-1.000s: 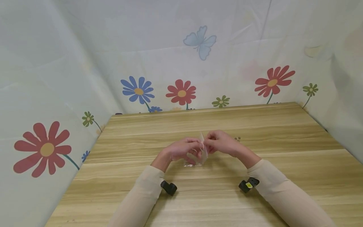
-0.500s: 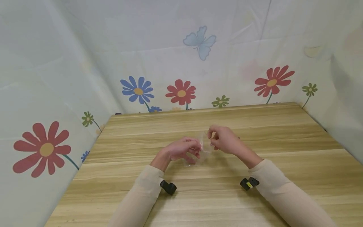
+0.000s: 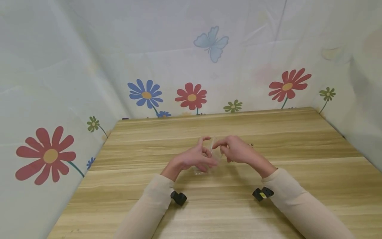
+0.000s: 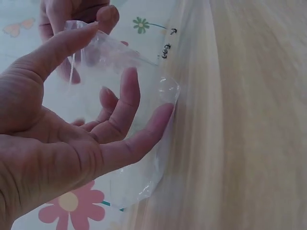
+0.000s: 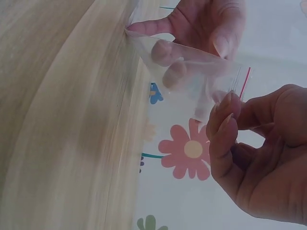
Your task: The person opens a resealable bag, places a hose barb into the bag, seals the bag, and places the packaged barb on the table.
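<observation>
Currently both hands work at a clear plastic bag, which sits between them near the middle of the head frame, just above or on the table; whether its lower edge touches the wood I cannot tell. The right hand, right of centre, pinches the bag close to its red-lined edge, fingertips narrow on the film. The left hand, left of centre, stands wide, its fingers bent and spread against the plastic; in the right wrist frame two of its fingertips show through the film towards the upper middle, though whether they lie inside or behind is unclear. To handle this well, I would keep the right pinch light yet firm beside the red line, let the left fingers steady the body without creasing it, and draw the layers apart gently, since such thin film probably clings and slips. Pulling hard from one corner could stretch that edge, so small, even movements along it seem safest
</observation>
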Demonstrator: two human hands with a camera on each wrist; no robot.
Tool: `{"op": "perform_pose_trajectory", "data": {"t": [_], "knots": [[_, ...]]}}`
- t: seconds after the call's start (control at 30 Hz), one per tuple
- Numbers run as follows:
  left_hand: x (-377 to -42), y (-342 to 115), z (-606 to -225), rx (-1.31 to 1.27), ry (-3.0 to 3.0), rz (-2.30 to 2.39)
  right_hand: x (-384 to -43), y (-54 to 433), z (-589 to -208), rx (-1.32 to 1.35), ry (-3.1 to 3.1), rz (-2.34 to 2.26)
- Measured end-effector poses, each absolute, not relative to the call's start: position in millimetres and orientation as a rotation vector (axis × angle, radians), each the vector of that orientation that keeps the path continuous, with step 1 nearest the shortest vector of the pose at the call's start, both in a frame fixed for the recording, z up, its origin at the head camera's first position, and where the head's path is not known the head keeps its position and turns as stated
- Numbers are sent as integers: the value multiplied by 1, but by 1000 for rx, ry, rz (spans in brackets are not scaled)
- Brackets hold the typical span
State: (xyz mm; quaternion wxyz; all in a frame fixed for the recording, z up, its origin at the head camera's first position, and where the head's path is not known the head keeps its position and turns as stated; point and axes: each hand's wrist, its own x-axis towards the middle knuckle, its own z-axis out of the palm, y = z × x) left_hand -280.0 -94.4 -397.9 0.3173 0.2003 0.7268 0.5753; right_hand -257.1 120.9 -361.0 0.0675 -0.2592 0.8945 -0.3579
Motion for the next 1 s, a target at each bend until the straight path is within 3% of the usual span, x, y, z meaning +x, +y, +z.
{"op": "perform_pose_trajectory", "data": {"t": [0.4,1.0], "knots": [[-276,-89,-400,617,1975,1417,-257,117,-365,-803,2699,-1032],[-276,-87,-400,512,2021,1443,-254,119,-357,-770,2721,-1072]]}}
